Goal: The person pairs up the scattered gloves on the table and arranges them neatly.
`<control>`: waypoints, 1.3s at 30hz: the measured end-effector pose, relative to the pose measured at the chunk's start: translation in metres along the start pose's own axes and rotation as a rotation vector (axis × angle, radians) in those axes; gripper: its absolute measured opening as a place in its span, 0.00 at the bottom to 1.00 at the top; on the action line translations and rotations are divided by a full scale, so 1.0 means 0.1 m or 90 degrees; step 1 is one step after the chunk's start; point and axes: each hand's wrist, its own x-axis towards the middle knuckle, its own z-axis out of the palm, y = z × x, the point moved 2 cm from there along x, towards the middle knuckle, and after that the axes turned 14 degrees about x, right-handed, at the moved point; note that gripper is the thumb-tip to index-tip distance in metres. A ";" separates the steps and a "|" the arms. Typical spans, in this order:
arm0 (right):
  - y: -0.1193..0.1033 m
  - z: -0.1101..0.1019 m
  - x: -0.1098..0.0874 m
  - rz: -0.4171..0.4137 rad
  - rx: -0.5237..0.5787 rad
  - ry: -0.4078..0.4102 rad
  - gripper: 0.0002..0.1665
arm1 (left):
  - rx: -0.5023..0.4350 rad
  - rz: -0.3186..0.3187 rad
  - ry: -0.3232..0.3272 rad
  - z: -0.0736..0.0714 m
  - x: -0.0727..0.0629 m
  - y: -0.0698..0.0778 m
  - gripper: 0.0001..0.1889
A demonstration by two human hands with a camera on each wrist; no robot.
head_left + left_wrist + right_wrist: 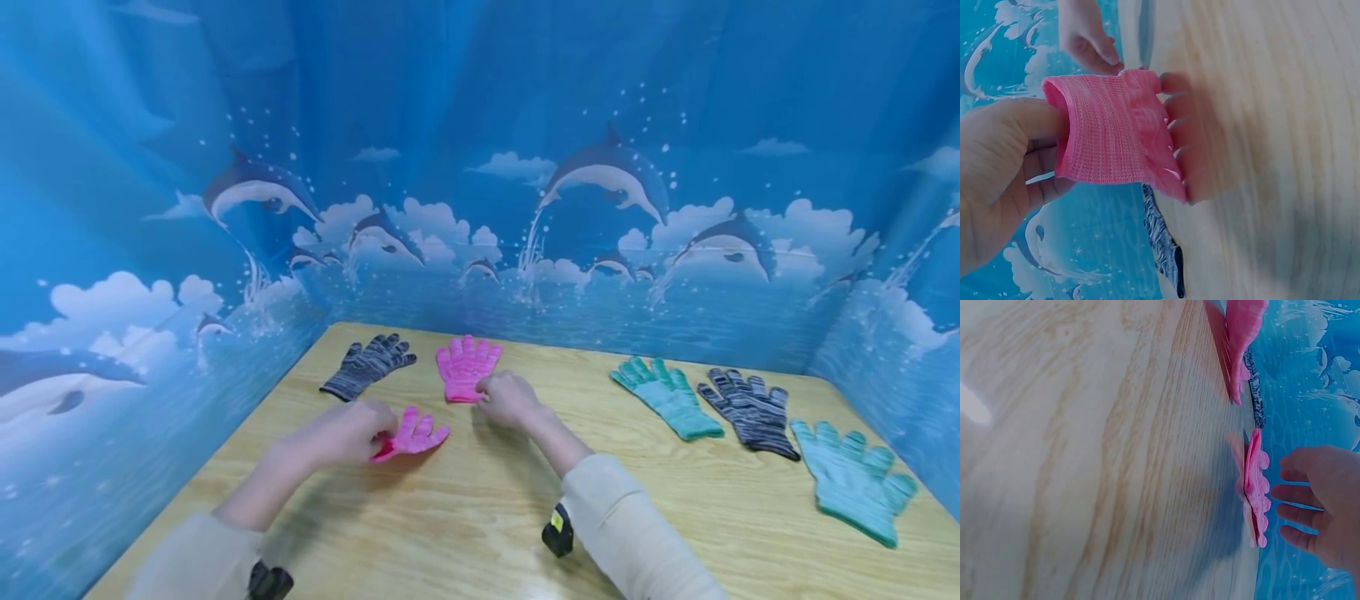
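My left hand pinches a pink knit glove by its cuff, left of the table's middle. In the left wrist view the glove is raised at the cuff, its fingers pointing down toward the wood, with part of the hand inside the opening. A second pink glove lies flat farther back, fingers pointing away. Beside its cuff is my right hand. The right wrist view has that hand with fingers loosely bent and spread, a gap between them and the glove.
A dark grey mottled glove lies at the back left. On the right lie a green glove, another dark mottled glove and a second green glove. Blue dolphin-print curtains border the wooden table.
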 end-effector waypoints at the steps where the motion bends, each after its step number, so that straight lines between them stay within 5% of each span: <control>1: 0.00 0.00 0.01 -0.003 -0.001 0.001 0.14 | 0.002 0.001 -0.004 0.01 0.00 0.01 0.15; 11: -0.06 0.09 0.07 -0.052 -0.066 -0.013 0.14 | 0.001 0.021 -0.053 0.12 0.00 0.08 0.16; 19: -0.06 0.19 0.09 0.010 -0.108 -0.070 0.16 | -0.026 -0.005 -0.110 0.19 0.00 0.13 0.16; 26: -0.06 0.21 0.08 0.018 -0.124 -0.080 0.05 | -0.038 -0.008 -0.143 0.23 0.02 0.15 0.16; 39: -0.03 0.21 0.04 -0.010 -0.150 -0.053 0.11 | -0.073 -0.077 -0.232 0.31 0.01 0.20 0.13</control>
